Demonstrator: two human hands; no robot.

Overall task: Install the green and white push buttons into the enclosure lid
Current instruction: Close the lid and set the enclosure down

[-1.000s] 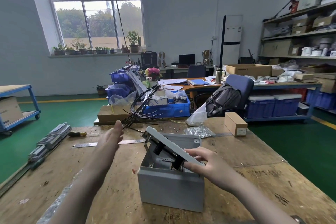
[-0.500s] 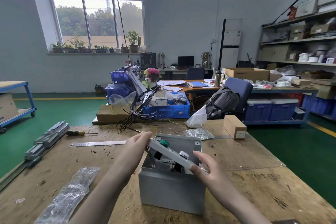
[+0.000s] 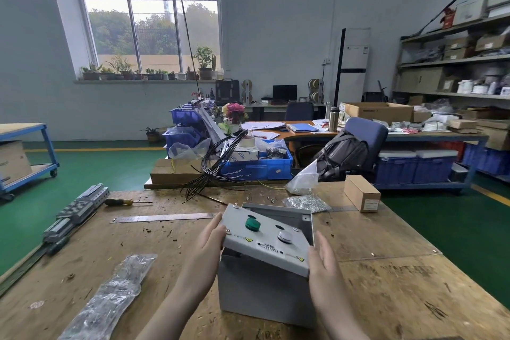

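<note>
The left hand (image 3: 211, 236) holds the left edge of the enclosure lid (image 3: 265, 240), its fingers curled around that edge. The right hand (image 3: 324, 255) has straight fingers pressed flat against the lid's right edge. The lid lies tilted and askew on top of the open grey enclosure box (image 3: 265, 288), which stands on the wooden workbench (image 3: 386, 270). The green push button (image 3: 252, 223) and the white push button (image 3: 285, 236) both sit in the lid. To the left lie a plastic bag (image 3: 110, 292), a steel ruler (image 3: 162, 217) and a screwdriver (image 3: 121, 202).
</note>
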